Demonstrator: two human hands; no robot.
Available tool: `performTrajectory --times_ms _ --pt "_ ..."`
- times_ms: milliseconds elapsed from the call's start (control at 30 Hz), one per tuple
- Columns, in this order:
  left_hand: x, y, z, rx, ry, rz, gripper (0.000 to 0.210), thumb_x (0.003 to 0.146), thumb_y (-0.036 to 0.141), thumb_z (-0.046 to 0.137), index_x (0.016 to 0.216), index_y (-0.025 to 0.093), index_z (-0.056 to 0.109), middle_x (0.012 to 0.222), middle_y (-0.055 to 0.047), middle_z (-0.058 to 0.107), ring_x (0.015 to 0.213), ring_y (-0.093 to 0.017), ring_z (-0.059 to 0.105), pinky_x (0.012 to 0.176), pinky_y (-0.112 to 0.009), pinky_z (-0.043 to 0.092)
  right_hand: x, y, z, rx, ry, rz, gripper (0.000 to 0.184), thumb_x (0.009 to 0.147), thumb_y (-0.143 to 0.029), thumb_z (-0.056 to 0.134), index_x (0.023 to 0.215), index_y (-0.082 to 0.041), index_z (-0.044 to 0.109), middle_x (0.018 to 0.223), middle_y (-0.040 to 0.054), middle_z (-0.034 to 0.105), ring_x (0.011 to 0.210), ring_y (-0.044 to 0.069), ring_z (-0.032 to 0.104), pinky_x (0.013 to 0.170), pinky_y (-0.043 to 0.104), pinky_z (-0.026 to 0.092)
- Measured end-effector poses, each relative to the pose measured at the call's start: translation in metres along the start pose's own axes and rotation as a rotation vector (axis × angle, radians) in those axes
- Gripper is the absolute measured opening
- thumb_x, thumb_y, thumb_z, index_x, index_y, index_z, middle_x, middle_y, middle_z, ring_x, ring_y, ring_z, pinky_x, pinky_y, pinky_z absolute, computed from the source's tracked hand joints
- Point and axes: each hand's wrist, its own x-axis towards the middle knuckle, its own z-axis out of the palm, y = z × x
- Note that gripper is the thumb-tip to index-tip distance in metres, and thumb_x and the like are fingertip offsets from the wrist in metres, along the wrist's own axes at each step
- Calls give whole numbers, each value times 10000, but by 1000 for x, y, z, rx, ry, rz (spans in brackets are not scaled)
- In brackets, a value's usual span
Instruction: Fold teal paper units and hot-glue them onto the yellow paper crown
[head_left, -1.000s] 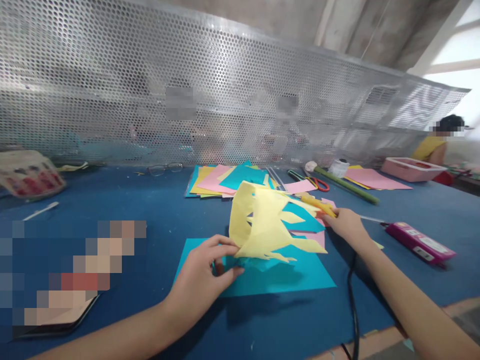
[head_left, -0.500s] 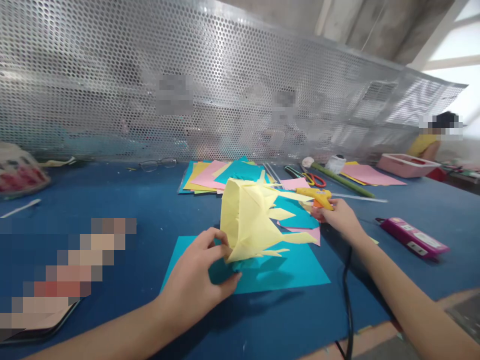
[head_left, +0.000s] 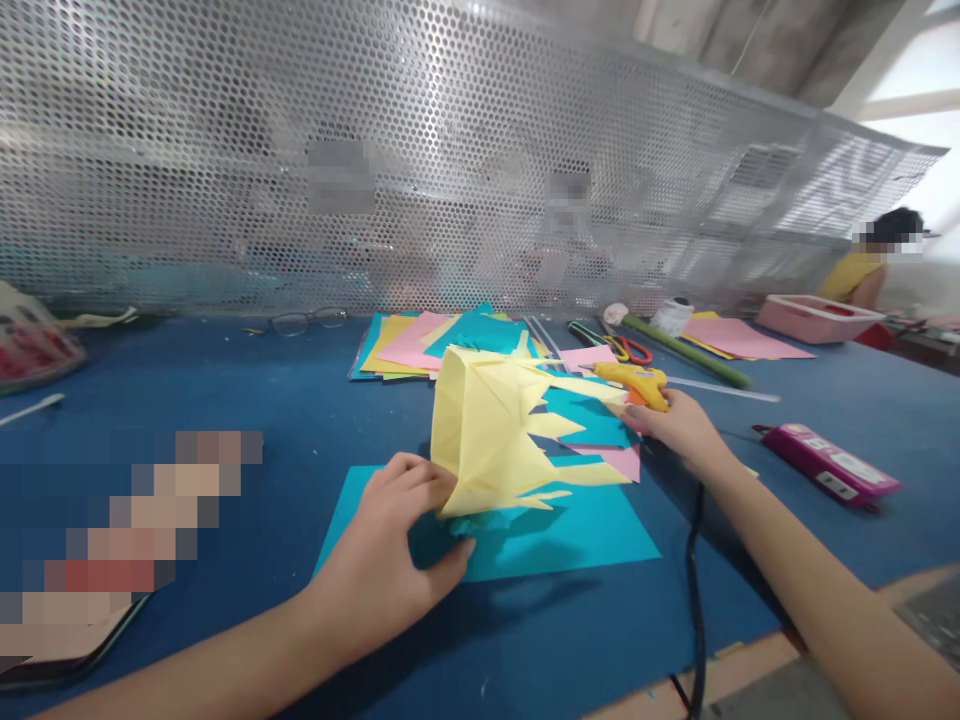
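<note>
A yellow folded-paper piece [head_left: 491,430], cup-shaped with long pointed tips, lies on its side in the air above a teal paper sheet [head_left: 592,545]. My left hand [head_left: 409,530] pinches its lower rim, fingers inside the near edge and thumb below. A crumpled teal bit shows under the yellow piece by the thumb. Farther right, my right hand [head_left: 679,430] is closed around the handle of a yellow hot glue gun [head_left: 630,376] with an orange trigger. The gun's nozzle points left, above teal and pink paper pieces. Its black cord [head_left: 695,600] runs down over the table's front edge.
Coloured paper sheets [head_left: 409,340] are stacked at the back, with scissors [head_left: 636,350], a green rod [head_left: 686,352] and a white bottle [head_left: 673,316] to their right. A purple power strip [head_left: 829,463] lies right; a phone [head_left: 82,660] lies front left. Perforated metal stands behind.
The view has shifted slightly. Both hands keep their grips, and the yellow paper piece and the glue gun stay nearly where they were.
</note>
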Motion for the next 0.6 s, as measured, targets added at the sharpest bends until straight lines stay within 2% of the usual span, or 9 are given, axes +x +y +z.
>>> performTrajectory --times_ms 133,433,500,600 --pt "1 -7 2 -40 13 3 154 797 294 652 941 272 700 1033 -28 685 992 -236 518 889 -373 454 1 1 0 28 -52 11 307 925 -323 573 1187 -163 566 1185 77 594 987 221 618 819 417 532" --pt "2 -23 5 -62 25 -61 188 762 368 704 937 320 752 1023 -23 723 945 -247 627 814 -351 512 4 4 -1 72 -42 7 314 923 -326 575 1189 -159 564 1183 77 594 988 225 618 819 420 531" --pt "3 -22 4 -59 23 -49 190 749 371 709 926 318 758 997 -24 737 894 -243 648 774 -344 525 1 3 -1 72 -40 -2 313 923 -325 576 1188 -159 564 1183 77 594 988 224 618 819 420 531" --pt "6 -19 -1 -45 53 -1 199 751 378 699 923 300 761 975 -39 746 909 -257 646 804 -368 522 -1 2 1 83 -26 -41 309 923 -323 576 1184 -158 566 1180 77 596 986 222 619 818 419 532"
